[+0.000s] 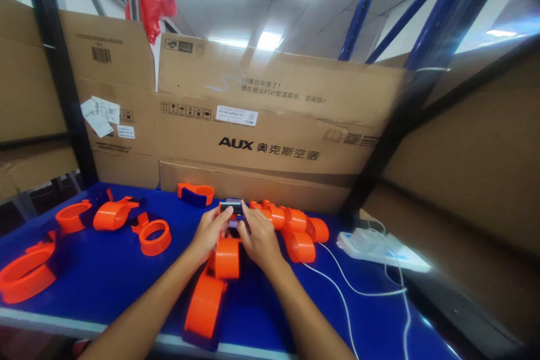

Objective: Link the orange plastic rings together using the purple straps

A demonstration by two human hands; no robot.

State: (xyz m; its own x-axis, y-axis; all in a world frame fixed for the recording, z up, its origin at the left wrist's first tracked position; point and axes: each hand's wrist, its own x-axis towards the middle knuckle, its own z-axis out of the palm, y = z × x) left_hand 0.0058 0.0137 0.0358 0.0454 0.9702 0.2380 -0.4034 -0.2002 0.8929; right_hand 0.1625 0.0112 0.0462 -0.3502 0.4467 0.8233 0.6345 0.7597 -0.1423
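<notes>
Both my hands hold one orange tape dispenser [227, 259] above the blue tabletop. Its far end, with a toothed metal cutting edge and a dark part, is between my fingers. My left hand [211, 230] grips the left side of that end, thumb on the dark part. My right hand [259, 233] closes round the right side, with the index finger against the edge. Just below the held piece, another orange dispenser [205, 304] lies near the table's front edge. To the right of my right hand is a pile of orange dispensers [295, 225].
Several separate orange dispensers [155, 238] lie on the left of the blue table [113, 275]. One more orange dispenser [196, 193] is at the back. A white power strip [383, 250] with cables sits at right. Cardboard panels [270, 124] and dark posts [375, 163] enclose the table.
</notes>
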